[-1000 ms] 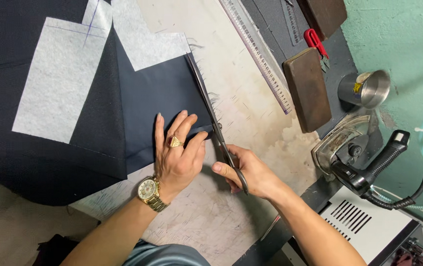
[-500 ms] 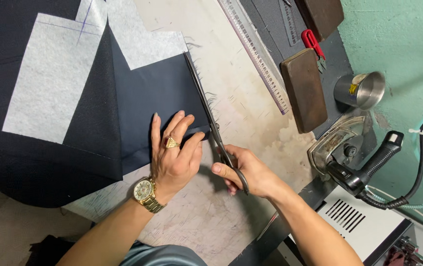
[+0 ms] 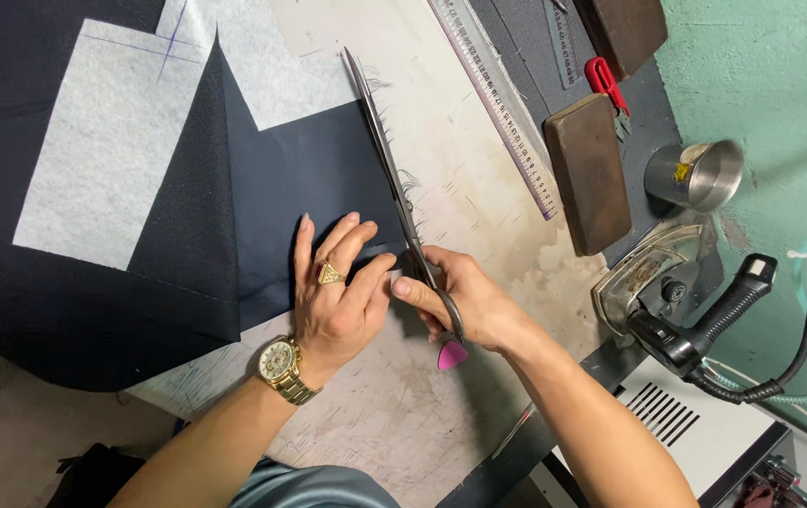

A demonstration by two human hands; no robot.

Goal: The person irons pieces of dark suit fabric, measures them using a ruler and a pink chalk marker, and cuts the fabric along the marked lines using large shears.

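Scissors (image 3: pixel 394 179) in R hand (image 3: pixel 465 301) fingers.

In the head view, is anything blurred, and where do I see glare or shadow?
Head view: sharp overall, no motion blur on the left hand, right hand or scissors; bright glare on the metal cup rim; soft shadow under the hands; dark fabric shows little detail.

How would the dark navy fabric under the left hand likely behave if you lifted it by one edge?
The dark navy fabric would probably droop limply: it lies flat and folded, and frays along the cut edge. The left hand presses it down beside the scissors, suggesting it shifts easily.
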